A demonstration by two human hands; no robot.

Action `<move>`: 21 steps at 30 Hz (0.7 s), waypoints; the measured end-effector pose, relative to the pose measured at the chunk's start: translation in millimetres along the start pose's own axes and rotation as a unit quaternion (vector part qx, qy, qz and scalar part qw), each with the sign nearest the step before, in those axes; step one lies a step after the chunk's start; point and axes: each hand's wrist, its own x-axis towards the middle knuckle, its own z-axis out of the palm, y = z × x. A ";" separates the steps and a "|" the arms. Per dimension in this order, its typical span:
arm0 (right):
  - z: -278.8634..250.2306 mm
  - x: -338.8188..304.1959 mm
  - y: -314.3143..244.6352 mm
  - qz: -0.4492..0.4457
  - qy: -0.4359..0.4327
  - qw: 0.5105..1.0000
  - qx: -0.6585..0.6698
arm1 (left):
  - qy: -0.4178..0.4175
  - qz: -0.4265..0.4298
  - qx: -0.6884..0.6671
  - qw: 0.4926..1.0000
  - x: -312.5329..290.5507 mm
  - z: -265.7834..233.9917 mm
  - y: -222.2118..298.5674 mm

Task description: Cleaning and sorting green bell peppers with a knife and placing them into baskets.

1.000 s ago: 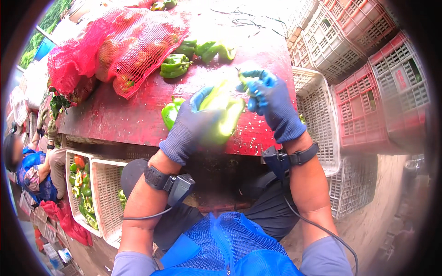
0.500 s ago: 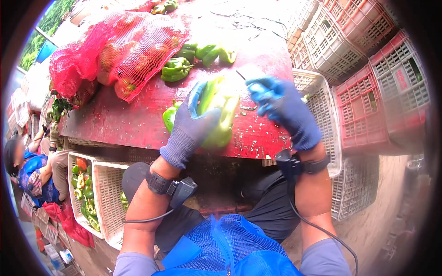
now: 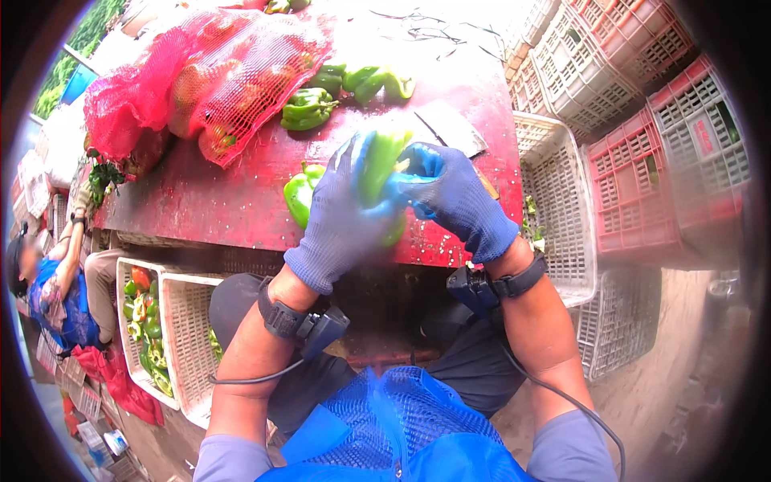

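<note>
Over the near edge of the red table, my left hand point(image 3: 341, 209), in a blue-grey glove, is wrapped round a large green bell pepper point(image 3: 383, 165). My right hand point(image 3: 450, 189), gloved the same way, pinches at the pepper's right side; its fingertips partly cover that spot. A knife with a broad blade point(image 3: 454, 132) lies just beyond my right hand, its wooden handle partly hidden. Left of my left hand rests another green pepper point(image 3: 299, 198). Farther back sit several more green peppers point(image 3: 307, 110).
Red mesh sacks point(image 3: 241, 88) of produce cover the table's left. A white crate point(image 3: 558, 193) with scraps stands at its right, before stacked crates point(image 3: 634, 185). Lower left, a crate point(image 3: 165, 394) holds peppers beside another crate point(image 3: 189, 345). A person point(image 3: 60, 297) sits far left.
My right hand has moved left from beside the knife onto the pepper. The knife's blade and handle now show on the table. The pepper in my left hand has turned more upright.
</note>
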 end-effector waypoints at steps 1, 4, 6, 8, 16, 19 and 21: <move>1.2 0.4 1.8 -0.019 0.023 0.999 -0.029 | -0.015 0.003 -0.021 1.000 0.8 -2.6 1.3; 5.3 -1.7 0.1 -0.085 0.047 0.993 -0.062 | -0.020 -0.091 -0.073 0.993 -3.3 -5.9 0.2; 4.3 -0.7 2.2 -0.120 0.057 0.975 -0.178 | -0.039 -0.110 -0.087 0.989 -4.2 -9.4 1.1; 7.9 -1.2 0.8 -0.155 0.066 0.942 -0.291 | -0.057 -0.129 -0.100 0.985 -7.5 -10.7 -1.9; -25.4 1.8 -2.0 -0.124 0.212 0.892 -0.381 | -0.039 -0.247 -0.164 0.954 -21.8 -54.2 -9.9; -76.1 7.2 6.5 -0.023 0.258 0.869 -0.422 | 0.007 -0.271 -0.189 0.944 -22.1 -103.0 -8.5; -107.7 8.6 13.7 0.088 0.263 0.848 -0.452 | 0.050 -0.267 -0.134 0.953 -35.7 -144.2 -21.7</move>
